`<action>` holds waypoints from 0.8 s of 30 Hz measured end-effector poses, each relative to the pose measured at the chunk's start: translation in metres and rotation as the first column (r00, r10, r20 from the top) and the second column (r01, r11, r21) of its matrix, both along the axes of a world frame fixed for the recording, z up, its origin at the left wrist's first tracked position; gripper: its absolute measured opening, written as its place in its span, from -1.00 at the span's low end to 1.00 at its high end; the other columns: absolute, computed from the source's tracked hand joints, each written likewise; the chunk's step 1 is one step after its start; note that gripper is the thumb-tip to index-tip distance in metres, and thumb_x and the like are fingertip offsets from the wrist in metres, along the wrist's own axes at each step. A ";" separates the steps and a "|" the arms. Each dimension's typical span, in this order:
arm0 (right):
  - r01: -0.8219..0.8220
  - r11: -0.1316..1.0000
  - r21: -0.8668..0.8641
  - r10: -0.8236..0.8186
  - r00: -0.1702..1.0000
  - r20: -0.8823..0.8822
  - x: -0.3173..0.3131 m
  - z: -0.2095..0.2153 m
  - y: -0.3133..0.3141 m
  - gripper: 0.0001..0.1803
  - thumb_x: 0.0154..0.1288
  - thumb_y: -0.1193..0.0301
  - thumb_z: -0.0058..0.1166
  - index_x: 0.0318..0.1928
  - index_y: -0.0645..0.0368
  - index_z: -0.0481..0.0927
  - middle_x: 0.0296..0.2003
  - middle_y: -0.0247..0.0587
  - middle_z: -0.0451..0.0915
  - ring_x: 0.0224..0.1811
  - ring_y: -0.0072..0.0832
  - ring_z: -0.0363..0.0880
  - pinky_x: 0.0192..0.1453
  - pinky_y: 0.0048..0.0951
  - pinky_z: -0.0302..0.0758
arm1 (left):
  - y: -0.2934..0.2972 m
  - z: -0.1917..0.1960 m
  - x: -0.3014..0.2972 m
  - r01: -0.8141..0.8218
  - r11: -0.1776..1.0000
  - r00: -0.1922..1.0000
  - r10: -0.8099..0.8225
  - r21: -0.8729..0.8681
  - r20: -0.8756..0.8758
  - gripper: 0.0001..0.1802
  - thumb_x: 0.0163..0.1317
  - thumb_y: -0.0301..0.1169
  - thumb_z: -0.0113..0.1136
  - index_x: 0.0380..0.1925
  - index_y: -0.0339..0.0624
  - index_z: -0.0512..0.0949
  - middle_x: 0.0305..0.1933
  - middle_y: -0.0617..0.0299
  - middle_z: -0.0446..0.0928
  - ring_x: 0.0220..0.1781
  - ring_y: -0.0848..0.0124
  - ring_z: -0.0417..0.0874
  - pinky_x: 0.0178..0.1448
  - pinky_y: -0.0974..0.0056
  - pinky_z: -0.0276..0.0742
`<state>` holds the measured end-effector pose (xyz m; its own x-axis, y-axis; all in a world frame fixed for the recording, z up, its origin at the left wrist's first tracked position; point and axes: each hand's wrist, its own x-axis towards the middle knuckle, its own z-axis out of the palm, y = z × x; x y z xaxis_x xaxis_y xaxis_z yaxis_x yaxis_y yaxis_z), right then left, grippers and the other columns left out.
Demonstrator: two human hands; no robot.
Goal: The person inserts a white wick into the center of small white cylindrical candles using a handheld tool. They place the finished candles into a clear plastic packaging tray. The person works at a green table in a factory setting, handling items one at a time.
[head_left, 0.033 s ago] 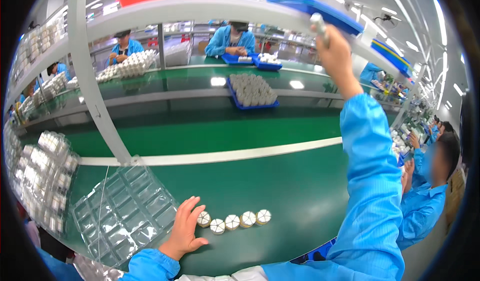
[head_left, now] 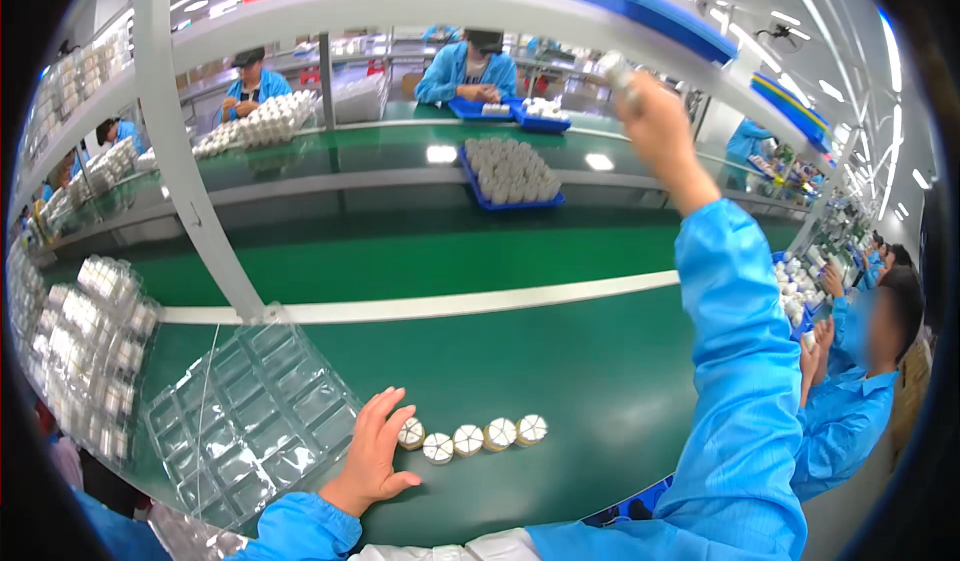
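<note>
My right hand [head_left: 658,126] is raised high on the right, close to the shelf beam. Its fingers are closed round a small whitish cylindrical part [head_left: 614,67], blurred by motion. Down on the green bench my left hand [head_left: 370,466] rests with fingers and thumb apart. Beside its fingertips begins a short row of round parts with white segmented tops and tan sides; the leftmost round part [head_left: 410,433] is nearest the hand, and the rightmost round part [head_left: 531,429] lies farther right. A clear plastic compartment tray [head_left: 250,416] lies left of my hand, its cells bare.
Stacked clear trays of white parts [head_left: 85,351] stand at the far left. A pale post [head_left: 190,151] and a beam [head_left: 400,29] frame the bench. Beyond sits a blue tray [head_left: 482,197] of parts on the green surface. Co-workers in blue sit opposite and at right.
My right hand, still holding the whitish part, has shifted slightly left and down. My left hand stays by the row.
</note>
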<state>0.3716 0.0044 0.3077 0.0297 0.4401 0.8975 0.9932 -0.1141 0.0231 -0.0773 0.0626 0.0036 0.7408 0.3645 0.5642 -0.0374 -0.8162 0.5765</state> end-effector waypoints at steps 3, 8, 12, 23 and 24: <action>-0.040 0.943 -0.330 0.070 0.994 0.081 0.020 -0.117 0.051 -0.74 0.23 0.57 0.04 -0.09 0.13 0.65 -0.15 -0.02 0.67 -0.11 0.06 0.67 -0.01 0.01 0.60 | 0.001 -0.002 0.005 0.018 1.000 0.999 -0.019 -0.018 -0.027 0.07 0.26 0.52 -0.14 0.33 -0.28 0.37 0.46 -0.23 0.26 0.50 -0.22 0.27 0.54 -0.23 0.13; 0.116 0.857 -0.502 -0.095 0.993 0.067 0.090 -0.260 0.137 -0.87 0.27 0.54 0.04 -0.22 0.13 0.63 -0.21 -0.08 0.65 -0.19 -0.05 0.71 -0.13 -0.11 0.66 | 0.007 -0.007 0.012 0.042 0.998 0.999 -0.043 -0.056 -0.026 0.08 0.26 0.52 -0.14 0.30 -0.32 0.39 0.43 -0.25 0.29 0.47 -0.23 0.31 0.52 -0.24 0.17; 0.255 0.822 -0.509 -0.243 0.966 0.092 0.104 -0.306 0.208 -0.84 0.26 0.51 0.10 -0.14 0.12 0.59 -0.20 -0.08 0.63 -0.19 -0.07 0.72 -0.15 -0.07 0.64 | 0.007 -0.004 0.011 0.016 0.998 1.000 -0.017 -0.057 -0.021 0.07 0.26 0.52 -0.14 0.26 -0.32 0.43 0.39 -0.25 0.35 0.42 -0.24 0.37 0.49 -0.23 0.23; 0.332 0.703 -0.628 -0.320 0.937 0.138 0.118 -0.318 0.250 -0.82 0.37 0.43 0.05 -0.21 0.14 0.73 -0.08 -0.04 0.64 -0.11 -0.05 0.74 -0.09 -0.06 0.68 | 0.010 -0.007 0.012 0.041 0.995 0.999 -0.043 -0.087 -0.018 0.09 0.24 0.54 -0.13 0.28 -0.31 0.45 0.41 -0.21 0.33 0.43 -0.19 0.35 0.50 -0.21 0.23; 0.337 0.700 -0.630 -0.294 0.940 0.175 0.117 -0.315 0.242 -0.82 0.37 0.44 0.06 -0.21 0.14 0.73 -0.09 -0.04 0.65 -0.11 -0.05 0.74 -0.09 -0.06 0.68 | 0.011 -0.006 0.012 0.042 0.996 0.999 -0.044 -0.082 -0.020 0.08 0.24 0.54 -0.13 0.28 -0.30 0.45 0.41 -0.21 0.33 0.44 -0.19 0.34 0.50 -0.21 0.23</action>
<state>0.4883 0.2465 -0.0073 0.2325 0.8833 0.4070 0.8962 -0.3571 0.2632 -0.0655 0.0732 -0.0024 0.7687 0.3760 0.5174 -0.0583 -0.7644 0.6421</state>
